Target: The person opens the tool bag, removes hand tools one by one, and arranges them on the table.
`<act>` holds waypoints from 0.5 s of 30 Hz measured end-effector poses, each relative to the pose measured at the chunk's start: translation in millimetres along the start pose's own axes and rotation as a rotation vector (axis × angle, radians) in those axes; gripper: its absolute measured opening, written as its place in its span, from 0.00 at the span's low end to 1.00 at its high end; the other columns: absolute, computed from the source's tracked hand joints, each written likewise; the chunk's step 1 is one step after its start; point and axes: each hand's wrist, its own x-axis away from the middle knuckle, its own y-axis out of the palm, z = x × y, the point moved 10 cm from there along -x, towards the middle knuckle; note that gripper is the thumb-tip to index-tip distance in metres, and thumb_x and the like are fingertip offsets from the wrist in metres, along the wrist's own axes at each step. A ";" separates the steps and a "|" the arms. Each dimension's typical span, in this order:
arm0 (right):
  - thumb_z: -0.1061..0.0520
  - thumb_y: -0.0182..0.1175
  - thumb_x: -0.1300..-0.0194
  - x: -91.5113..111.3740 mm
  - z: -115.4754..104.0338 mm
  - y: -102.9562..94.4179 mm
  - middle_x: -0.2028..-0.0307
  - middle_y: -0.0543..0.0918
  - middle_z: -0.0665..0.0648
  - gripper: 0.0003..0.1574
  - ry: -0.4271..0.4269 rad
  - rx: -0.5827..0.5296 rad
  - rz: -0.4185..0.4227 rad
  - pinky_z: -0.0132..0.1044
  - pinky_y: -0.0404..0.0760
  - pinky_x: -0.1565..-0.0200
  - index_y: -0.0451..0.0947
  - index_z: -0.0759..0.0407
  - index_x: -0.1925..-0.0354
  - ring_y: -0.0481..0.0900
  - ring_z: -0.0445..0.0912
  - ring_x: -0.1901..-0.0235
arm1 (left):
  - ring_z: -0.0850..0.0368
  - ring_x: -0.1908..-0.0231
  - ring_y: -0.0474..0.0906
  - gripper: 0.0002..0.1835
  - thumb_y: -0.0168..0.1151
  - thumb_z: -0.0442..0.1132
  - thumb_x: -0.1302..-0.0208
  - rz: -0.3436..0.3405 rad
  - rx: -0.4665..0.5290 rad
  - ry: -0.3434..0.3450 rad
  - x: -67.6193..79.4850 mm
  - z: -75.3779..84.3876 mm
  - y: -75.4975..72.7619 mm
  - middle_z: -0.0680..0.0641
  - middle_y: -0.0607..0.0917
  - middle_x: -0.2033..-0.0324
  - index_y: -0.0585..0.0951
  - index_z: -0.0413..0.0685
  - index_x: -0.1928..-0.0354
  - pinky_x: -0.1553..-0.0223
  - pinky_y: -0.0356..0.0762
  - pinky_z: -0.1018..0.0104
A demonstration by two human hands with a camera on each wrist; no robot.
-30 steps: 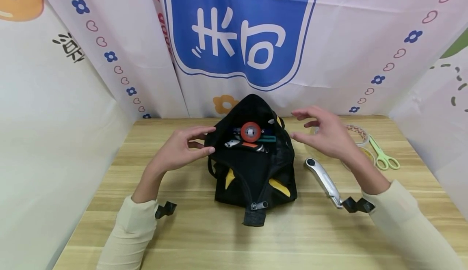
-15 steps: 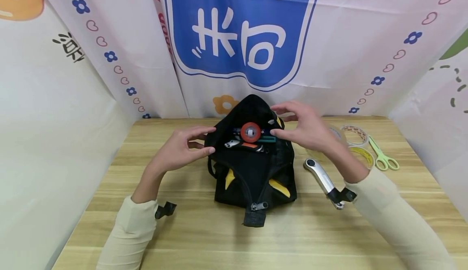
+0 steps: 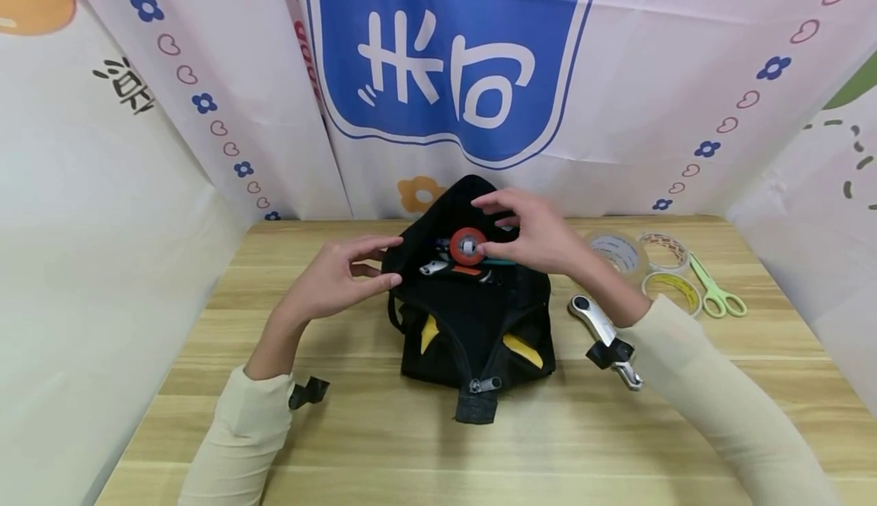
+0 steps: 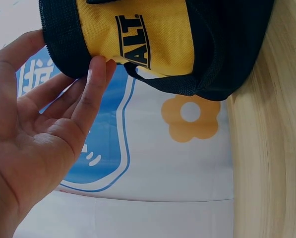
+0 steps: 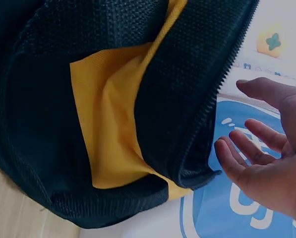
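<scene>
A black and yellow tool bag (image 3: 445,358) stands unzipped in the middle of the wooden table. My left hand (image 3: 346,274) holds its left rim; in the left wrist view the fingers lie against the yellow outside and the thumb tip is hidden behind the zip edge. My right hand (image 3: 537,236) is over the opening with loosely bent fingers, nothing between them. Its thumb tip appears beside a red tape roll (image 3: 459,246) inside the bag; whether they touch cannot be told. Below the roll lies a utility knife (image 3: 466,271). A teal item (image 3: 499,262) is partly hidden.
Right of the bag lies a silver tool (image 3: 593,319), partly behind the black wrist mount (image 3: 610,352). Beyond it are a clear tape roll (image 3: 620,251), two narrower tape rolls, one patterned (image 3: 666,249) and one yellow (image 3: 674,287), and green scissors (image 3: 715,293). A printed cloth (image 3: 617,125) hangs behind.
My right hand has moved left from beside the bag to above its opening, uncovering more of the tape rolls. The left hand stays at the rim, and the bag keeps its place.
</scene>
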 end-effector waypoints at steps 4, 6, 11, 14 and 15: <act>0.62 0.76 0.36 -5.7 0.9 10.5 0.32 0.79 0.64 0.39 0.002 -0.029 -0.038 0.55 0.83 0.31 0.76 0.61 0.29 0.80 0.61 0.33 | 0.39 0.39 0.84 0.29 0.74 0.36 0.30 -0.001 0.001 -0.005 0.1 0.4 -0.4 0.39 0.82 0.31 0.80 0.42 0.28 0.42 0.89 0.50; 0.61 0.76 0.35 -9.0 2.1 16.1 0.32 0.79 0.63 0.38 0.000 -0.030 -0.056 0.54 0.83 0.31 0.76 0.61 0.29 0.80 0.60 0.33 | 0.40 0.39 0.85 0.29 0.74 0.36 0.30 -0.002 0.002 -0.008 0.0 0.1 -0.4 0.39 0.82 0.31 0.80 0.42 0.28 0.42 0.89 0.51; 0.61 0.76 0.35 -14.8 6.5 25.6 0.33 0.80 0.63 0.37 -0.006 -0.021 -0.073 0.54 0.83 0.31 0.77 0.61 0.30 0.80 0.58 0.34 | 0.41 0.40 0.85 0.29 0.74 0.37 0.30 -0.001 0.002 -0.011 -0.8 -0.6 -0.3 0.39 0.82 0.31 0.80 0.43 0.29 0.42 0.89 0.52; 0.62 0.75 0.35 -15.4 9.4 29.2 0.33 0.80 0.63 0.37 -0.007 -0.025 -0.081 0.54 0.84 0.32 0.77 0.61 0.30 0.80 0.59 0.34 | 0.42 0.40 0.85 0.29 0.74 0.37 0.30 0.003 0.001 -0.011 -1.0 -1.2 -0.8 0.40 0.83 0.31 0.80 0.43 0.29 0.42 0.89 0.52; 0.62 0.75 0.35 -15.3 10.1 30.4 0.34 0.80 0.63 0.37 -0.009 -0.025 -0.085 0.54 0.84 0.32 0.77 0.62 0.30 0.80 0.59 0.34 | 0.42 0.40 0.85 0.29 0.74 0.37 0.30 0.004 0.000 -0.013 -0.7 -1.6 -1.1 0.40 0.83 0.31 0.80 0.43 0.29 0.42 0.89 0.53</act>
